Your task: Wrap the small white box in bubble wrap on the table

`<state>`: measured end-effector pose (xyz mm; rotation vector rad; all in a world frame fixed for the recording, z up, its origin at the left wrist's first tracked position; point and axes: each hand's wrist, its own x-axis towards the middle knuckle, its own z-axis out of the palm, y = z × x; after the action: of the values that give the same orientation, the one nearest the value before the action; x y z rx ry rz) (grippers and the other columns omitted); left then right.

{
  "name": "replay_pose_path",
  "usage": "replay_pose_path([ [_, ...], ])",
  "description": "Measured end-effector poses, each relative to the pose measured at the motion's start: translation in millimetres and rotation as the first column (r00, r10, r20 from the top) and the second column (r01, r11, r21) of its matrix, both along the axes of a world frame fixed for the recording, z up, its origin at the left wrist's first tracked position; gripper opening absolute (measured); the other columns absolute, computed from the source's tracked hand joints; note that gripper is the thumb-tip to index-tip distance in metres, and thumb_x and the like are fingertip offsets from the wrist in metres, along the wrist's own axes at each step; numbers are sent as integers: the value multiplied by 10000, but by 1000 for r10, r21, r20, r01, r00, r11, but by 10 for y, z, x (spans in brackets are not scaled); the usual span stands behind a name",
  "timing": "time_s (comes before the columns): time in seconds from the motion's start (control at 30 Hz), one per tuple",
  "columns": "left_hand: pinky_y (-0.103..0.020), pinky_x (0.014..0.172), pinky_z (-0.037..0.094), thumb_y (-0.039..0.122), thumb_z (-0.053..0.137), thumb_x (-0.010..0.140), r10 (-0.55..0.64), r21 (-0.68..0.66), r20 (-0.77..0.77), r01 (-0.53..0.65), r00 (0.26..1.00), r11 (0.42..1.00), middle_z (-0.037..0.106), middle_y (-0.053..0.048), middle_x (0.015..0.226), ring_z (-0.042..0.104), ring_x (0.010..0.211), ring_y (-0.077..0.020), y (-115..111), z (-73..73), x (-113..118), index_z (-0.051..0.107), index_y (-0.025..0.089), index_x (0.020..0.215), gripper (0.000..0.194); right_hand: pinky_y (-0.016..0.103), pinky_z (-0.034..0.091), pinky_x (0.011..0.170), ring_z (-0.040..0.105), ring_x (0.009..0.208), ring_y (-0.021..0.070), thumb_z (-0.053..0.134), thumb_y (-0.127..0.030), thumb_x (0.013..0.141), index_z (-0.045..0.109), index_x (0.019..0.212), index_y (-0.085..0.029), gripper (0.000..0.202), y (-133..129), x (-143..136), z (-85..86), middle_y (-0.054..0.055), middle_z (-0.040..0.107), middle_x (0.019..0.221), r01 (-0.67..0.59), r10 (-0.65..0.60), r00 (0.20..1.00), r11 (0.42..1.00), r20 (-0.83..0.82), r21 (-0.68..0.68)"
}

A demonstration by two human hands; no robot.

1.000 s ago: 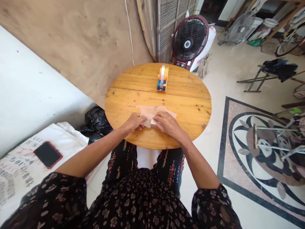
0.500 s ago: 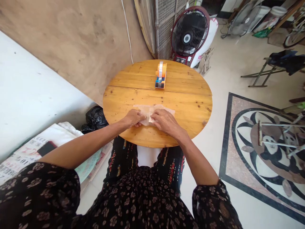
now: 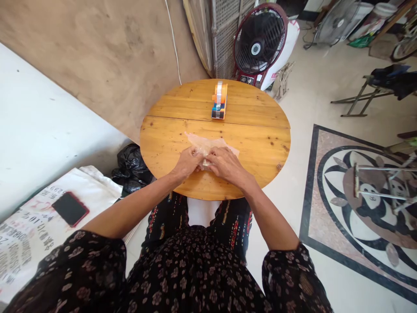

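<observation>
The bag (image 3: 208, 144), a thin clear plastic one, lies flat on the round wooden desk (image 3: 260, 139), its near edge under both hands and the rest spread out just beyond the fingertips. The left hand (image 3: 188, 161) pinches the bag's near edge between thumb and curled fingers. The right hand (image 3: 224, 163) is closed on the same edge, just beside the left, knuckles up; the two hands nearly touch over a small pale fold of the plastic. The bag's far corner on the left-hand side lifts a little off the wood.

Well beyond the hands, near the desk's far edge, stands an orange tape dispenser (image 3: 219, 101) with a clear roll. Past the desk and off to the right-hand side, a dark fan (image 3: 259, 48) sits on the floor. To the left of the left arm, below desk level, a black sack (image 3: 132, 167) rests by the wall, and nearer still a phone (image 3: 70, 209) with a red rim lies on printed white sacking (image 3: 29, 234).
</observation>
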<state>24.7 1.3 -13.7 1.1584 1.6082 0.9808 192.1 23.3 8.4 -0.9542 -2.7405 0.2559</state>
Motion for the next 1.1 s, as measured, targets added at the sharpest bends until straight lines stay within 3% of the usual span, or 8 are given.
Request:
replay_pose_path([
  [0.13, -190, 435, 411, 253, 557, 718, 19, 41, 131, -25, 991, 999, 558, 35, 561, 501, 424, -83, -69, -39, 20, 520, 165, 738, 98, 363, 343, 887, 540, 968, 233, 579, -182, 856, 670, 979, -171, 153, 2, -8, 6, 92, 630, 1052, -1, 1, 1000, 1000, -5, -1],
  [0.37, -201, 617, 455, 283, 559, 756, -38, 167, -231, 78, 972, 983, 629, 18, 730, 553, 634, -100, -148, -7, 55, 617, 161, 853, 167, 380, 368, 909, 571, 1003, 247, 561, -173, 840, 607, 1082, -174, 246, 3, 4, -27, 96, 662, 1052, 29, -41, 991, 995, -126, -96],
  [0.53, -220, 691, 474, 245, 577, 755, -120, 267, -346, 221, 930, 938, 649, -21, 829, 563, 688, -113, -223, 0, 50, 643, 137, 1023, 297, 403, 390, 951, 565, 1078, 271, 556, -167, 821, 520, 1239, -136, 421, -1, 14, -83, 142, 647, 1162, 93, -113, 977, 988, -178, -120],
  [0.63, -234, 714, 474, 198, 561, 773, -128, 346, -460, 310, 879, 886, 636, -33, 824, 558, 701, -122, -232, -28, 18, 643, 127, 1057, 304, 418, 407, 946, 583, 1052, 279, 575, -173, 807, 503, 1271, -130, 471, 10, -4, -73, 140, 665, 1114, 115, -139, 978, 981, -154, -155],
  [0.73, -262, 770, 467, 190, 517, 829, -90, 385, -618, 400, 781, 832, 633, -55, 837, 573, 781, -153, -224, -54, 1, 650, 129, 1038, 255, 438, 407, 968, 583, 1081, 277, 583, -171, 807, 518, 1262, -132, 462, 13, 31, -21, 141, 654, 1155, 81, -111, 981, 980, -157, -184],
  [0.83, -271, 769, 460, 199, 471, 882, -90, 345, -739, 490, 668, 801, 633, -73, 857, 583, 816, -173, -216, -53, -2, 656, 146, 1020, 237, 454, 395, 1019, 544, 1179, 268, 603, -229, 826, 550, 1238, -175, 419, -41, 203, 47, 122, 616, 1248, 54, -102, 967, 977, -232, -205],
  [0.9, -274, 775, 458, 207, 449, 907, -112, 308, -776, 529, 620, 791, 643, -76, 863, 593, 825, -179, -212, -44, -8, 657, 156, 1013, 239, 457, 392, 1044, 526, 1216, 253, 596, -264, 851, 571, 1216, -200, 371, -121, 381, 68, 108, 598, 1278, 95, -162, 938, 970, -306, -223],
  [1.1, -294, 810, 457, 233, 432, 928, -145, 290, -782, 559, 606, 777, 681, -91, 941, 620, 869, -193, -196, -63, -42, 647, 173, 1054, 256, 451, 385, 1080, 499, 1265, 232, 588, -253, 868, 605, 1182, -202, 319, -402, 708, -93, 113, 560, 1329, 203, -290, 904, 938, -314, -282],
])
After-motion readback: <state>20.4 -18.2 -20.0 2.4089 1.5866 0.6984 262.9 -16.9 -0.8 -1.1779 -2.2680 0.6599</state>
